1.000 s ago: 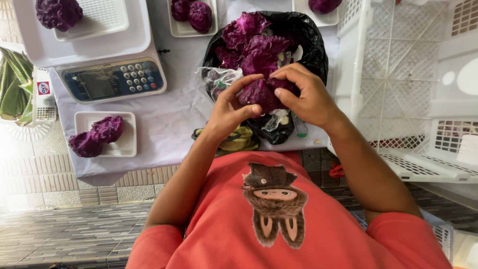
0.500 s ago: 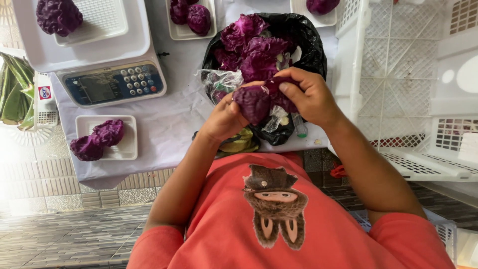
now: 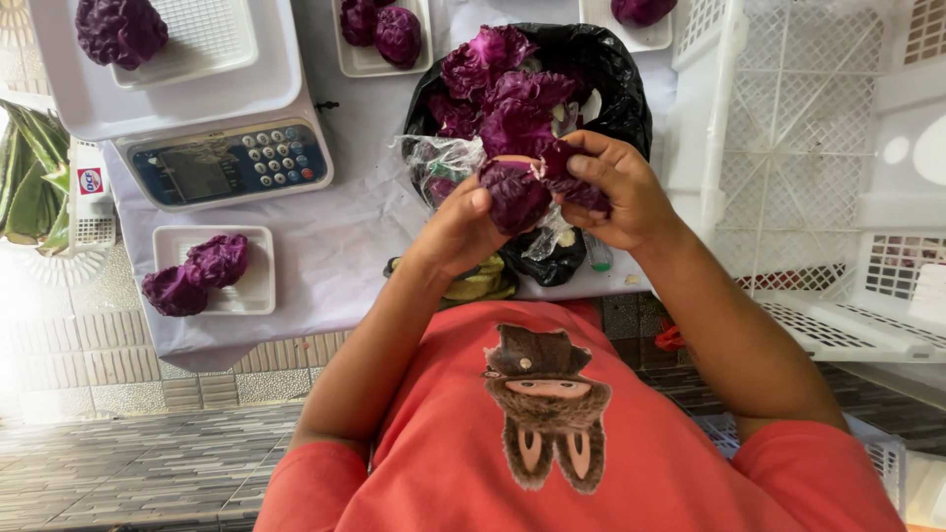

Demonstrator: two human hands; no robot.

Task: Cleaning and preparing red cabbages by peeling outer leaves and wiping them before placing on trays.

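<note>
My left hand (image 3: pixel 456 229) grips a small purple cabbage head (image 3: pixel 514 192) just above the table's near edge. My right hand (image 3: pixel 616 189) holds the same head on its right side, with fingers pinched on a loose outer leaf (image 3: pixel 581 193). Right behind the hands stands a black plastic bag (image 3: pixel 611 79) filled with torn purple leaves (image 3: pixel 498 84). A crumpled piece of clear plastic film (image 3: pixel 439 158) lies at the bag's left edge.
A white weighing scale (image 3: pixel 222 163) at the upper left carries a tray with a purple cabbage (image 3: pixel 118 30). A white tray (image 3: pixel 251 286) with two small cabbages (image 3: pixel 192 274) lies at the left. Another tray with cabbages (image 3: pixel 379 30) sits behind. White plastic crates (image 3: pixel 818 148) fill the right.
Both hands have lifted the cabbage head slightly toward me. The right hand has shifted its grip to a loose outer leaf and pulls it to the right.
</note>
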